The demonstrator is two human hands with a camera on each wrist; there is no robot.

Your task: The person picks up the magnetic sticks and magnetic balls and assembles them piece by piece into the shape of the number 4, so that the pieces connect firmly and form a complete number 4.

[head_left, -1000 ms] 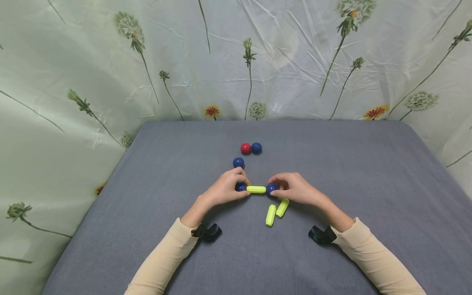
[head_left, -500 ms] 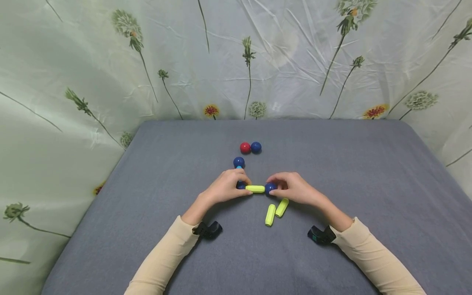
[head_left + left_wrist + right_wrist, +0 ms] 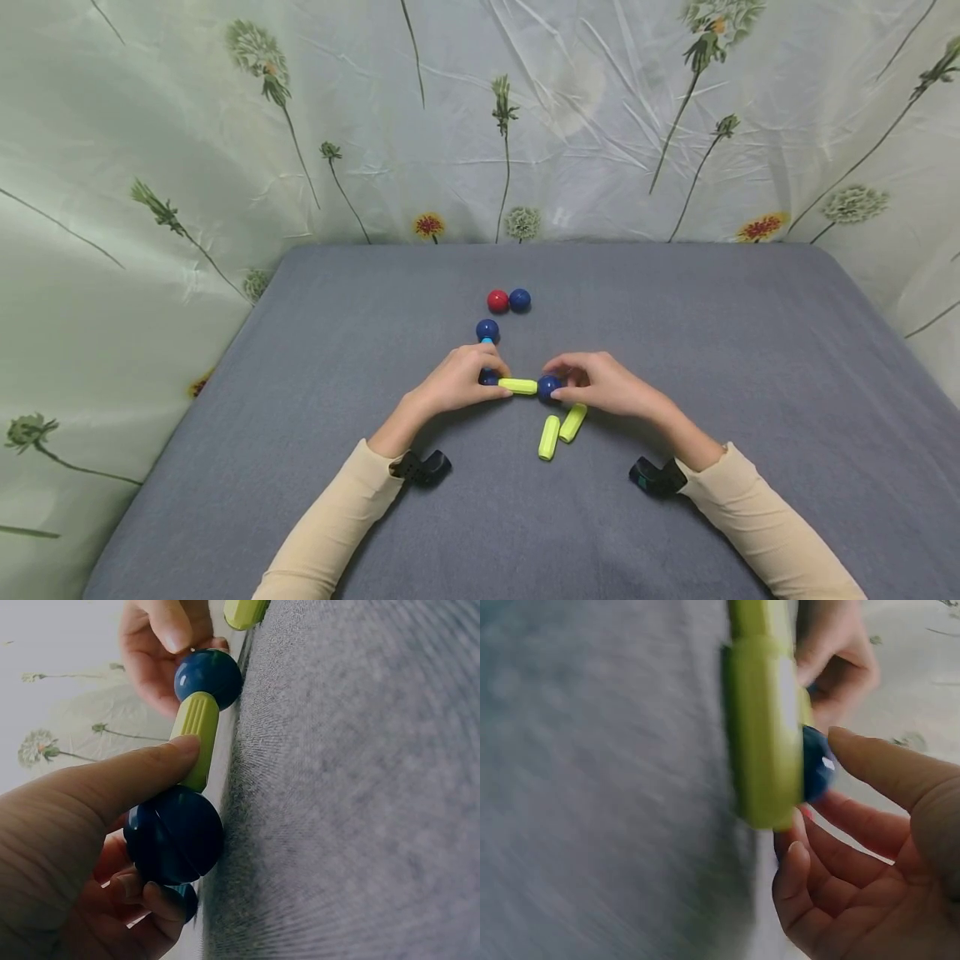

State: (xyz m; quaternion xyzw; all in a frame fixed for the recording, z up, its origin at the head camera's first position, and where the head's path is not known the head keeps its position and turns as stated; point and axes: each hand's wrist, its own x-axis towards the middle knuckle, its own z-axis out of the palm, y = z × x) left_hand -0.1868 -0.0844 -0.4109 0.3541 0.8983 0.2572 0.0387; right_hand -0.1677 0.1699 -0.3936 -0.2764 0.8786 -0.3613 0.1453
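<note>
My left hand (image 3: 465, 377) grips a yellow-green ribbed rod (image 3: 518, 387) at its left end, thumb (image 3: 187, 750) lying along it. Its fingers reach round the dark blue ball (image 3: 176, 836) joined to that end. My right hand (image 3: 603, 383) pinches another dark blue ball (image 3: 549, 387) at the rod's right end between thumb and fingers. Beyond my left hand, a light blue rod (image 3: 487, 340) leads to a third dark blue ball (image 3: 487, 330); most of this rod is hidden by my fingers.
Two loose yellow-green rods, one (image 3: 549, 437) left of the other (image 3: 573, 423), lie in front of my right hand. Farther back, a red ball (image 3: 498, 301) sits beside a dark blue ball (image 3: 520, 300). Grey cloth (image 3: 360, 317) covers the table; a flower-printed curtain (image 3: 600, 125) hangs behind.
Both hands keep their holds and barely move. The light blue rod shows more beyond my left fingers than a second ago, and the right-end ball has dipped slightly toward me.
</note>
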